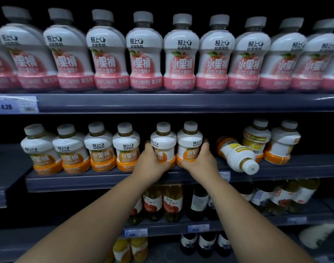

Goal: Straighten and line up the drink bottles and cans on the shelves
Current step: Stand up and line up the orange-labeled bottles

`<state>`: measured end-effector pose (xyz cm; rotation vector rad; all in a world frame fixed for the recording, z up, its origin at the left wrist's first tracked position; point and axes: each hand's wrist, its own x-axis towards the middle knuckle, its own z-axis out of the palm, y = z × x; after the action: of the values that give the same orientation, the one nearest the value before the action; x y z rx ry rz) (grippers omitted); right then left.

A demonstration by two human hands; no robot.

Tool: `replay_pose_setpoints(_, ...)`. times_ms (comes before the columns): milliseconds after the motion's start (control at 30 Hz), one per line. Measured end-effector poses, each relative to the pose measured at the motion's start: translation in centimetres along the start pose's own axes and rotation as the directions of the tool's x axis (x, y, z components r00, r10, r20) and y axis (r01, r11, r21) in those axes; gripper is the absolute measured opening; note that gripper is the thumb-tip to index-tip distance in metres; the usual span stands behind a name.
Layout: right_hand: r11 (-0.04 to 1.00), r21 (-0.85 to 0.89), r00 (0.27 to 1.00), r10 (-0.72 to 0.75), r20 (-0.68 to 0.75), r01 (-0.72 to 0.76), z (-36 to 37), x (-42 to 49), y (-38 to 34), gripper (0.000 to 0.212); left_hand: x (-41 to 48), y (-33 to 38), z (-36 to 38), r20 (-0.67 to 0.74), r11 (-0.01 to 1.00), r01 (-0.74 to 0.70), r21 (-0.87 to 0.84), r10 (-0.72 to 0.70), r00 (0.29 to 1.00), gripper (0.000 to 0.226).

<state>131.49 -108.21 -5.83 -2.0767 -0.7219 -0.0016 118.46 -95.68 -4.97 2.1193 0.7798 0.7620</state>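
On the middle shelf (105, 180) stands a row of white-and-orange juice bottles. My left hand (151, 162) grips one upright orange bottle (163, 143) low on its body. My right hand (199, 160) grips the neighbouring upright orange bottle (189, 143) the same way. The two held bottles stand side by side, labels facing me. Right of them, one orange bottle (236, 154) lies on its side with its cap pointing towards me. Two more orange bottles (257, 139) stand behind it with their labels turned away. To the left, several orange bottles (99, 149) stand upright in a line.
The upper shelf (181, 103) carries a full row of white-and-pink juice bottles (179, 54), all upright. A price tag (14, 104) sits at its left edge. Lower shelves hold tall dark glass bottles (171, 202) and more price tags (135, 232).
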Motion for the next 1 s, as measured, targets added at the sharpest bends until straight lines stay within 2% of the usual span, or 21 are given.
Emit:
replay_pose_setpoints(167, 1.0, 0.011, 1.0, -0.011, 0.024, 0.011, -0.6, 0.3, 0.4, 0.087, -0.2, 0.0, -0.2, -0.073, 0.997, 0.03, 0.075, -0.025, 0.997, 0.076)
replay_pose_setpoints(300, 0.999, -0.015, 0.994, -0.037, 0.103, 0.039, -0.8, 0.1, 0.6, 0.08, -0.7, 0.1, -0.1, -0.019, 0.994, -0.002, 0.111, 0.004, 1.0, 0.081)
replay_pose_setpoints(400, 0.999, -0.021, 0.991, -0.039, 0.126, 0.042, -1.1, 0.2, 0.7, 0.076, -0.9, 0.2, -0.2, -0.04, 0.991, 0.004, 0.137, 0.001, 0.999, 0.08)
replay_pose_setpoints(667, 0.995, -0.007, 0.983, -0.099, 0.153, 0.101, -1.5, 0.2, 0.7, 0.075, -1.6, 0.4, 0.1, -0.153, 0.967, 0.037, 0.253, 0.003, 0.988, 0.077)
replay_pose_setpoints(867, 0.991, -0.002, 0.965, -0.129, 0.226, 0.133, -2.0, 0.6, 0.7, 0.069, -3.2, 0.6, 0.0, -0.198, 0.979, 0.022, 0.201, 0.019, 0.98, 0.062)
replay_pose_setpoints(1000, 0.99, -0.008, 0.96, -0.132, 0.248, 0.138, -1.6, 0.5, 0.0, 0.071, -4.8, 1.3, -1.4, -0.268, 0.972, 0.073, 0.222, -0.011, 0.963, 0.064)
